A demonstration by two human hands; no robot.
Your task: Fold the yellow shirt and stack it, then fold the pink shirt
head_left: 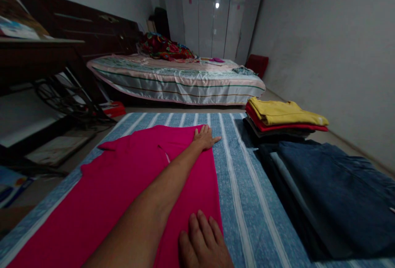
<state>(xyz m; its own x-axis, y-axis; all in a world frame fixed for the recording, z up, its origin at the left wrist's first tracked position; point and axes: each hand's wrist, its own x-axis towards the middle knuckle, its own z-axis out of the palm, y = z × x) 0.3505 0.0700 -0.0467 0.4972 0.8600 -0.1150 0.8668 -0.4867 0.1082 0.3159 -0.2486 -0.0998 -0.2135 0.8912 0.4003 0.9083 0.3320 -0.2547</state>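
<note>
A bright pink short-sleeved shirt (132, 177) lies spread on a blue-and-white striped cloth (234, 202), its right side forming a straight edge. My left hand (203, 137) reaches across to the shirt's far right corner, palm down, with the thumb out to the right over the striped cloth. Its forearm crosses the shirt and covers part of it. Close to me, my right hand (205, 241) rests on the near right part of the shirt, fingers stretched forward. Both hands press on the fabric without gripping it.
To the right stand a pile of folded clothes topped by a yellow garment (286, 112) and a nearer stack with blue jeans (339, 194) on top. Beyond is a bed (179, 83) with a red floral blanket (166, 48). A dark table (40, 54) is at left.
</note>
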